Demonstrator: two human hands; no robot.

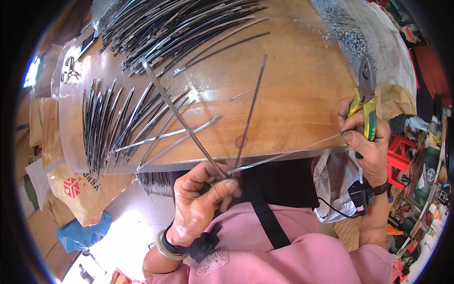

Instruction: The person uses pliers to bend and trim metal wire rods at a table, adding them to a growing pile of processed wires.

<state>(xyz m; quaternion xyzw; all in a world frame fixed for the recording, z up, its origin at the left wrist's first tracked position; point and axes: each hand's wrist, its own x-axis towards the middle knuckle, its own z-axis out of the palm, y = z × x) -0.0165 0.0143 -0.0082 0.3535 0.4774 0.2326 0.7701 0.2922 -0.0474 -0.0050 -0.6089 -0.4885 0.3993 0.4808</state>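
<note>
My left hand [205, 189], just below the table's front edge, pinches the lower end of a long flat metal strip [175, 111] that slants up over the tabletop. From those fingers a thin pale wire or strip [288, 152] runs to my right hand [371, 151]. My right fingertips pinch its other end, while the palm and fingers hold a pair of pliers [366, 90] with yellow and green handles, jaws pointing up. A dark slim strip [250, 111] rises near my left fingers; whether they grip it, I cannot tell.
On the wooden table [298, 109], a large heap of dark strips [175, 33] lies at the back left. A smaller fan of strips [113, 125] sits at the left. Thin wires [347, 35] in clear plastic are back right, scissors [70, 70] far left, a red stool [401, 158] right.
</note>
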